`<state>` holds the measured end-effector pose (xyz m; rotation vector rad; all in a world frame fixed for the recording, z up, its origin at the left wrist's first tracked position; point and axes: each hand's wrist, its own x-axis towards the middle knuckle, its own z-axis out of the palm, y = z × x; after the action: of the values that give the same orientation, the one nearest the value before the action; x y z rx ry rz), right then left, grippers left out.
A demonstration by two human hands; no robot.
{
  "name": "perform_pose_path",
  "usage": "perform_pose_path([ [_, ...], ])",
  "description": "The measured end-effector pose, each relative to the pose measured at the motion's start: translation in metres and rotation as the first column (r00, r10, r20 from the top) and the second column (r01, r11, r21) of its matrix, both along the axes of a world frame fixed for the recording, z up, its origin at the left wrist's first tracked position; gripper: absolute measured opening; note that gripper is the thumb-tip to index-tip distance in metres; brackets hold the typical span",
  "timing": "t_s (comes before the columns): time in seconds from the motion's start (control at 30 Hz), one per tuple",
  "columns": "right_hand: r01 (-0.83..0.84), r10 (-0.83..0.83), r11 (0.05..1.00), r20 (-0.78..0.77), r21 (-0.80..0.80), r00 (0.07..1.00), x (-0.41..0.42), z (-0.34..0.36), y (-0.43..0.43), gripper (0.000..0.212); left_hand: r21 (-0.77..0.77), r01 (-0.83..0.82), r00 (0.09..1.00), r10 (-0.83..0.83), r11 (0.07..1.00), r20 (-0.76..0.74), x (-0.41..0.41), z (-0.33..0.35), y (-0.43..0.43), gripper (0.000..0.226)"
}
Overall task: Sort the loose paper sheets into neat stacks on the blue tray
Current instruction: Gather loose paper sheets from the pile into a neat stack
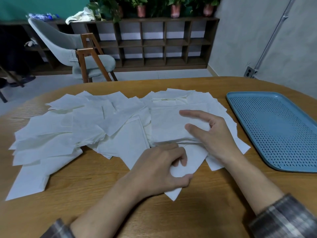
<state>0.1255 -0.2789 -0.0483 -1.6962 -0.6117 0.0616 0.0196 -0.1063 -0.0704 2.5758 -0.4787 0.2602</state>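
Ideally square edges first: left hand (163, 169) pinches a near sheet (193, 155), right hand (212, 134) lies spread on the small stack (164, 124).

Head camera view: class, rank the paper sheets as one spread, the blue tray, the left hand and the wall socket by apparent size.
1. paper sheets, as one spread.
2. blue tray, partly cut off.
3. left hand.
4. wall socket.
The hand is near and the socket far, so true sizes stay unsure.

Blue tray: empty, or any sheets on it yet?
Empty where visible: the blue tray shows bare perforated floor; the paper sheets lie on the table.
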Motion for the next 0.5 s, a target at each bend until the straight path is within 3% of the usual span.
perform_pose_path([
  [0.17, -0.003, 0.003, 1.0, -0.012, -0.01, 1.0, 0.0, 0.0, 0.0, 0.037, -0.027, 0.053, 0.998, -0.054, 0.998, -0.027, -0.002, 0.006, 0.002, 0.01],
  [0.3, 0.01, -0.011, 1.0, -0.036, -0.023, 0.999, -0.001, 0.002, 0.0, 0.042, -0.302, -0.018, 0.987, -0.03, 0.953, -0.155, -0.005, 0.021, 0.011, 0.01],
  [0.4, 0.011, -0.013, 0.999, -0.06, -0.03, 0.998, -0.001, 0.003, 0.0, 0.047, -0.529, -0.127, 0.957, -0.036, 0.839, -0.286, -0.007, 0.032, 0.02, 0.022],
  [0.5, -0.006, 0.008, 1.0, -0.107, 0.022, 0.994, -0.001, 0.004, -0.001, 0.042, -0.628, -0.161, 0.952, -0.048, 0.762, -0.303, -0.007, 0.039, 0.028, 0.033],
])
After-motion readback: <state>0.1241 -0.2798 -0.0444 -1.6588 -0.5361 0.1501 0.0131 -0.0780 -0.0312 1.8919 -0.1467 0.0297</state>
